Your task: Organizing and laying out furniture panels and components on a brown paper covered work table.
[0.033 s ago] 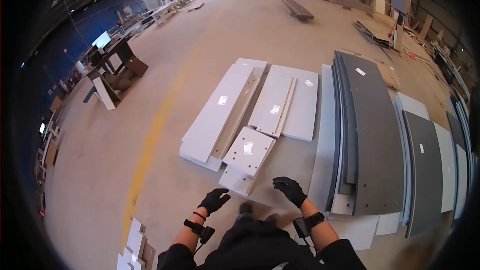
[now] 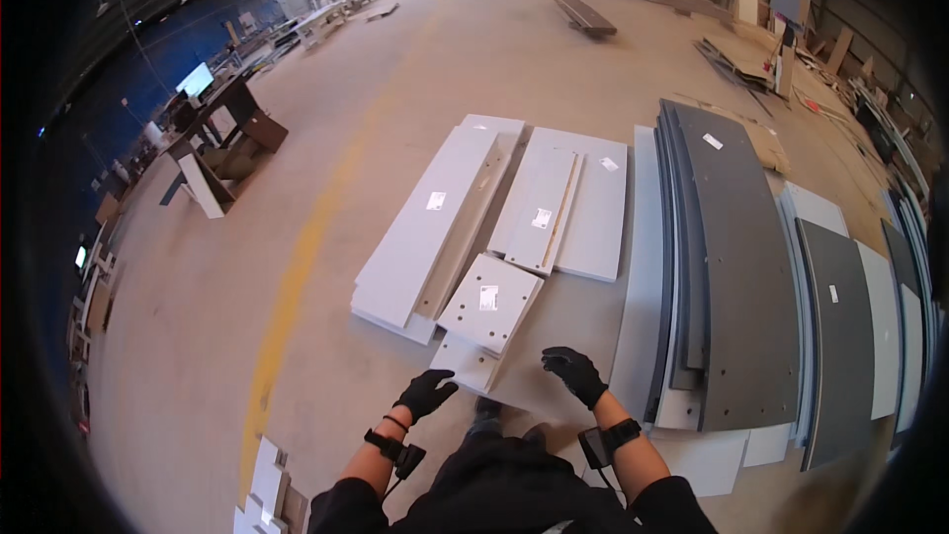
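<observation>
My left hand, in a black glove, hovers by the near corner of a small white panel; whether it touches is hard to tell. Its fingers are loosely curved and hold nothing. My right hand, gloved the same way, is raised to the right of that panel, thumb and fingers apart and empty. Partly over the small panel lies a squarish white board with drilled holes and a label. Beyond it are a narrow labelled white board on a wider one and a stack of long white panels.
Dark grey panels are stacked to my right, with another grey panel farther right. White pieces lie at lower left. A yellow line crosses the floor on the left, past which stands a desk with a monitor.
The view has shifted very slightly, with the near white boards a little lower in the picture. Both hands keep nearly the same pose, empty.
</observation>
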